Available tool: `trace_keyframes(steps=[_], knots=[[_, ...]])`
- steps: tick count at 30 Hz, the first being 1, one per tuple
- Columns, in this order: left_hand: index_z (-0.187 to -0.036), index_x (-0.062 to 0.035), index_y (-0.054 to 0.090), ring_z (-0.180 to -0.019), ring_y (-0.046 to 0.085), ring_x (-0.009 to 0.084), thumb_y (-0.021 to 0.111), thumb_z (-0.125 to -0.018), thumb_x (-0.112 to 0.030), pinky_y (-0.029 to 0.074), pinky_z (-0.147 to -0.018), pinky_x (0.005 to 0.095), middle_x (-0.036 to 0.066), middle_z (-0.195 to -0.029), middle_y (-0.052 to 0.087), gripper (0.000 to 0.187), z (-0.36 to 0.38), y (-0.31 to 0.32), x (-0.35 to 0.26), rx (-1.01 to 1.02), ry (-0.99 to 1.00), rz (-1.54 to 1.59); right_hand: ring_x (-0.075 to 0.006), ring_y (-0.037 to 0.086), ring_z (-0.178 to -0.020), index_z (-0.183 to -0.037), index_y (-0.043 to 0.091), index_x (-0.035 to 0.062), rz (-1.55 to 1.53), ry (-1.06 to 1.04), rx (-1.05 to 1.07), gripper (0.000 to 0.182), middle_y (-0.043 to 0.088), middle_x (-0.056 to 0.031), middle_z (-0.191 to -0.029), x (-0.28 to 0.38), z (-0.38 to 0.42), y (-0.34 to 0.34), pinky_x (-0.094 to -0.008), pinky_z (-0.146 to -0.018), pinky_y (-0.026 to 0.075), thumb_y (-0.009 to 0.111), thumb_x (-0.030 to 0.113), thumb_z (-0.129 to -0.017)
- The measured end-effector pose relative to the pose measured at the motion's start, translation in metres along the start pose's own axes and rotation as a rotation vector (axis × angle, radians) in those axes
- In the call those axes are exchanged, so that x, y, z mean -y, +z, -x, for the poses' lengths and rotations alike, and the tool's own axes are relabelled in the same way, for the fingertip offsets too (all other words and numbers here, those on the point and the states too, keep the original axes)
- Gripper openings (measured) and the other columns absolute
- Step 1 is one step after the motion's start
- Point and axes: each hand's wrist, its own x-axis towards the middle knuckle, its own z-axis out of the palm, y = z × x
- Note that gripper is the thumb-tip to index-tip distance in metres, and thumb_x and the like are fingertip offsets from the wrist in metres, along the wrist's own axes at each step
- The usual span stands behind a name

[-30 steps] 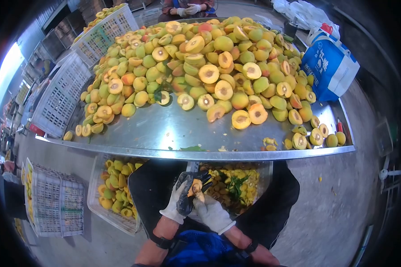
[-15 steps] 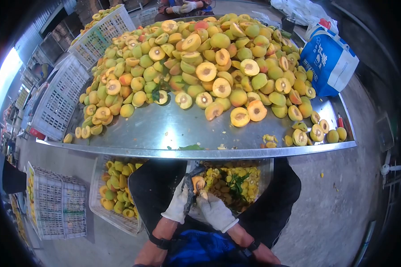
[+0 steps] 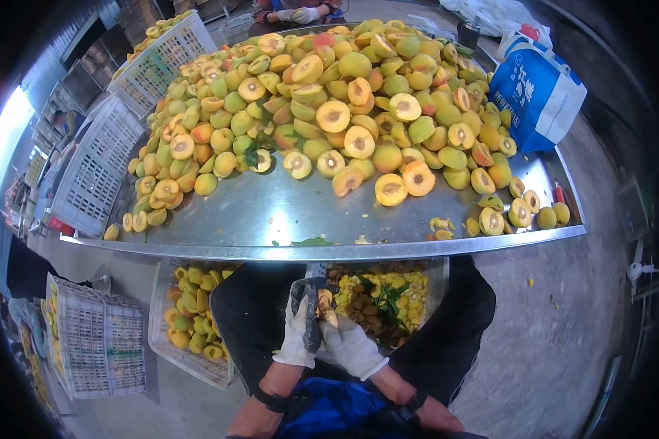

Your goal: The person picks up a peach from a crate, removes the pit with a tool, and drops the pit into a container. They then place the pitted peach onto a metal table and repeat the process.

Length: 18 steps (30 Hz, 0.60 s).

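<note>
In my left hand (image 3: 296, 333), which wears a white glove with a dark pad across its palm and fingers, sits a cut peach half (image 3: 324, 300), its orange flesh and brown pit hollow partly showing. My right hand (image 3: 354, 350), in a white glove too, is closed with its fingertips against the fruit. Whatever it grips is hidden behind the fingers. Both hands are between my knees, over the near side of a crate (image 3: 438, 289) of yellow fruit scraps and green leaves. Above them, a large heap of peaches (image 3: 333, 117), many of them halved, covers much of a metal table (image 3: 241, 212).
Left of my leg is a crate (image 3: 156, 314) of fruit halves, with another white crate (image 3: 117, 351) beyond. More crates (image 3: 95, 164) line the table's left side. A blue-and-white bag (image 3: 538, 95) stands at the table's right. Across it, a person's gloved hands (image 3: 298, 14) show.
My left hand has turned slightly, so more of the dark pad shows, and the peach half has tilted. My right hand stays against it. At far left, a person has come further into view.
</note>
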Motion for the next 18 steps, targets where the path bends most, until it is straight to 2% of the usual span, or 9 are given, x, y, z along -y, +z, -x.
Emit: trace_keyframes(steps=[2,3,5,8,11,13,14,16,18], knots=[[-0.121,0.0006,0.054,-0.1,0.061,0.0172,0.044,-0.102,-0.022,0.049,-0.09,0.0298,0.011,-0.107,0.062,0.031,0.001,0.006,-0.007,0.044,0.11,-0.107,-0.0271,0.063,-0.083,-0.111,0.061,0.0003,-0.007,-0.05,0.043,0.033,0.066,-0.0172,-0.09,-0.001,0.0,0.0,-0.0364,-0.079,0.049,0.046,0.027,-0.098],[-0.122,0.0004,0.053,-0.101,0.061,0.0172,0.046,-0.101,-0.023,0.049,-0.09,0.03,0.011,-0.108,0.062,0.032,0.0,0.005,-0.005,0.07,0.094,-0.044,-0.0261,0.063,-0.082,-0.11,0.061,-0.0002,0.01,-0.088,0.062,0.033,0.066,-0.017,-0.089,-0.006,-0.001,0.001,-0.0362,-0.079,0.049,0.045,0.026,-0.098],[-0.125,0.0002,0.05,-0.103,0.06,0.017,0.05,-0.1,-0.025,0.048,-0.092,0.0303,0.01,-0.109,0.063,0.036,-0.005,0.0,0.002,0.124,0.063,0.084,-0.0252,0.063,-0.081,-0.109,0.061,-0.0008,-0.044,-0.065,0.07,0.032,0.066,-0.017,-0.087,-0.009,-0.002,0.002,-0.0361,-0.078,0.049,0.045,0.025,-0.098],[-0.124,0.002,0.053,-0.108,0.059,0.0177,0.05,-0.1,-0.026,0.046,-0.095,0.0308,0.012,-0.112,0.063,0.037,-0.005,0.008,-0.011,0.203,0.039,0.102,-0.0256,0.064,-0.082,-0.108,0.062,-0.0013,-0.167,0.076,0.058,0.033,0.066,-0.0176,-0.087,-0.003,0.002,-0.002,-0.0366,-0.078,0.049,0.046,0.025,-0.097],[-0.118,0.0033,0.059,-0.104,0.061,0.0175,0.05,-0.1,-0.029,0.048,-0.092,0.0308,0.012,-0.109,0.065,0.038,-0.014,-0.004,-0.022,0.354,0.024,-0.164,-0.0262,0.065,-0.083,-0.106,0.062,-0.0019,-0.033,0.093,0.04,0.033,0.067,-0.0174,-0.086,0.007,0.007,-0.009,-0.0373,-0.076,0.049,0.047,0.026,-0.097],[-0.113,0.0036,0.062,-0.098,0.063,0.0163,0.053,-0.098,-0.025,0.05,-0.087,0.0294,0.011,-0.104,0.067,0.033,-0.015,-0.007,-0.02,0.238,-0.177,0.012,-0.0262,0.065,-0.082,-0.105,0.063,-0.0026,0.165,0.087,-0.042,0.034,0.067,-0.0164,-0.084,0.011,0.009,-0.006,-0.0377,-0.075,0.049,0.046,0.027,-0.097],[-0.111,0.0037,0.063,-0.095,0.064,0.0157,0.055,-0.098,-0.022,0.052,-0.085,0.0287,0.01,-0.102,0.068,0.031,-0.015,-0.009,-0.017,0.18,-0.275,0.099,-0.0277,0.065,-0.081,-0.104,0.062,-0.0025,0.16,0.068,-0.031,0.035,0.067,-0.017,-0.083,0.007,0.007,-0.005,-0.0382,-0.075,0.049,0.047,0.028,-0.097],[-0.109,0.0027,0.063,-0.083,0.063,0.0124,0.057,-0.094,-0.013,0.052,-0.075,0.0261,0.007,-0.093,0.066,0.023,-0.013,-0.009,-0.002,0.07,-0.155,-0.042,-0.0309,0.065,-0.079,-0.104,0.062,-0.0024,0.147,0.036,-0.004,0.036,0.067,-0.0182,-0.082,-0.006,0.004,0.0,-0.0391,-0.074,0.049,0.047,0.029,-0.097],[-0.108,0.0023,0.062,-0.077,0.063,0.0104,0.058,-0.091,-0.007,0.052,-0.07,0.0245,0.005,-0.089,0.066,0.019,-0.012,-0.01,0.004,0.04,-0.064,-0.117,-0.0388,0.064,-0.086,-0.105,0.062,-0.0011,0.028,0.062,0.114,0.042,0.066,-0.0234,-0.089,-0.006,0.005,-0.005,-0.0417,-0.076,0.049,0.046,0.038,-0.098]])
